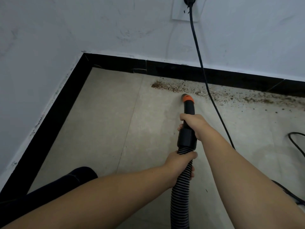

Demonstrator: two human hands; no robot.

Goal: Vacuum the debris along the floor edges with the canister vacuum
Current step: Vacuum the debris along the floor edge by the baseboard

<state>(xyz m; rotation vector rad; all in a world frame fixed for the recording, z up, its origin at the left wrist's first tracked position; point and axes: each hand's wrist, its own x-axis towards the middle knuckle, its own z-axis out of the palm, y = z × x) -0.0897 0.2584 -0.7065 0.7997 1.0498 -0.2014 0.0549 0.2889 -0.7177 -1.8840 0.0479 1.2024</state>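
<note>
Corner of room, upper left of frame: two white walls meet, black baseboard (173,70) running along both. Grey floor (102,123) open through the centre and left. Debris (166,86), brown crumbs, lies in a band against the far baseboard, densest at centre, thinning out toward the right edge.

Nozzle (187,98), orange-collared, tip at the near edge of the debris band. Right hand (192,123) wrapped round the black rigid tube just behind the nozzle, fingers curled fully. Left hand (179,167) grips the ribbed hose (180,200) lower down, fingers closed round it.

Cord (200,63) drops from wall socket (188,9) at top centre, crosses the debris, runs down to the right of the hands; more cord loops at right edge. Dark-clad leg (54,185) lower left. No containers in view.
</note>
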